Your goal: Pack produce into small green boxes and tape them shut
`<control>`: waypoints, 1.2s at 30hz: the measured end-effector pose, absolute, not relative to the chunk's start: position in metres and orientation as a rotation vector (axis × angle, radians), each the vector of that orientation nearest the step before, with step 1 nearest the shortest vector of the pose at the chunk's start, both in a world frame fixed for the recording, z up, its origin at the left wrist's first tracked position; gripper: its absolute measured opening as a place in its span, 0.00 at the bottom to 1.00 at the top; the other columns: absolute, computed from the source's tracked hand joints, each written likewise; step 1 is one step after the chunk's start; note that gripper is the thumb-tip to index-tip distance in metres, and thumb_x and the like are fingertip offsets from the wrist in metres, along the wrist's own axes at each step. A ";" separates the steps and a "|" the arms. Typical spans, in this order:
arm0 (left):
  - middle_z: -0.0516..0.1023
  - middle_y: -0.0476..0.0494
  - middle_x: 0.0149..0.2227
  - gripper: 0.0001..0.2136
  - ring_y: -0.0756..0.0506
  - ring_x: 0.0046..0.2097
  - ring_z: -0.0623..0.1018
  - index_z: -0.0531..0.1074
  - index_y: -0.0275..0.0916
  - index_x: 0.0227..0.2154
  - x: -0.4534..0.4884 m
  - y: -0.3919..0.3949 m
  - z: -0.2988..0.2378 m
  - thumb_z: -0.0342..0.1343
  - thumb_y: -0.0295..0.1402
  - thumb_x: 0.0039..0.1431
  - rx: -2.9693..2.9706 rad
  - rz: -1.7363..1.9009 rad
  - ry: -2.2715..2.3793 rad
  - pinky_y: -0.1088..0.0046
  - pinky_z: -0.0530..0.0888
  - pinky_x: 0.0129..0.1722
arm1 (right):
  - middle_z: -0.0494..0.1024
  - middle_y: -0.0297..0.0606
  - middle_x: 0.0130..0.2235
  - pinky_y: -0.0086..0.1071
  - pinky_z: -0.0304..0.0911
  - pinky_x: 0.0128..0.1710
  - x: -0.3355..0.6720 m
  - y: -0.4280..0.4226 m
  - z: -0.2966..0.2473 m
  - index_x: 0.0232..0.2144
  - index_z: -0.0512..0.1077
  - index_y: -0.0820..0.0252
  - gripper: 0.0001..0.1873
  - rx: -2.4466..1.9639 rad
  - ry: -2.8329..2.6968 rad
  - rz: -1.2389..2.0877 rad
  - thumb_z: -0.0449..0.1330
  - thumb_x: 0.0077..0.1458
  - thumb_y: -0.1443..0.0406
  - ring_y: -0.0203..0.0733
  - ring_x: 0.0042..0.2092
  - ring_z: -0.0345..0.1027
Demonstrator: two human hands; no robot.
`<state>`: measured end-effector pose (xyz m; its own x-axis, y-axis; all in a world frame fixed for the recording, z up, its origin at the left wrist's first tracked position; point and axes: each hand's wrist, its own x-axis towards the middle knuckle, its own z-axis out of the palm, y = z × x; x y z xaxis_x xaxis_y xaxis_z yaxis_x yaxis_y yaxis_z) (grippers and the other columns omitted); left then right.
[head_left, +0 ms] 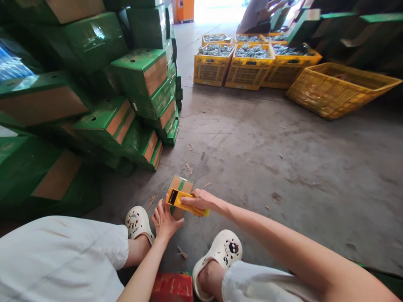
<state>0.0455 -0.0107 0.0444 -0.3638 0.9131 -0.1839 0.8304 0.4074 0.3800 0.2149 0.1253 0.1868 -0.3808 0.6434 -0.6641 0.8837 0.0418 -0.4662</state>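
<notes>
I sit low over a concrete floor, knees apart, in white clogs. My right hand (197,199) grips a yellow tape dispenser (182,202) and presses it against a small brown and green carton (180,187) on the floor between my feet. My left hand (164,220) is curled around the carton's near side and steadies it.
Stacks of green and brown cartons (126,96) fill the left side. Yellow plastic crates (248,63) with greenish contents stand at the back, one empty crate (336,88) tilted at the right. Another person (255,14) bends over far back. A red box (172,287) lies under my legs.
</notes>
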 end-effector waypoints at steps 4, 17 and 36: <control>0.55 0.31 0.74 0.60 0.23 0.69 0.63 0.45 0.54 0.78 0.045 -0.002 0.050 0.74 0.45 0.46 1.529 0.263 2.270 0.40 0.58 0.67 | 0.81 0.40 0.34 0.28 0.57 0.28 0.260 0.112 0.182 0.32 0.79 0.61 0.32 1.575 1.976 -1.353 0.60 0.62 0.38 0.42 0.34 0.73; 0.52 0.31 0.75 0.54 0.21 0.70 0.62 0.50 0.57 0.77 0.026 0.010 0.060 0.71 0.49 0.49 1.446 0.178 2.206 0.42 0.59 0.65 | 0.77 0.39 0.31 0.30 0.51 0.25 0.338 0.091 0.165 0.29 0.76 0.60 0.41 1.586 1.759 -1.491 0.58 0.48 0.28 0.40 0.31 0.66; 0.53 0.32 0.75 0.54 0.25 0.70 0.63 0.44 0.58 0.78 0.024 0.005 0.051 0.68 0.54 0.53 1.568 0.012 2.278 0.45 0.65 0.65 | 0.75 0.37 0.25 0.30 0.58 0.26 0.304 0.099 0.126 0.21 0.72 0.59 0.27 1.688 1.711 -1.348 0.65 0.61 0.46 0.40 0.28 0.71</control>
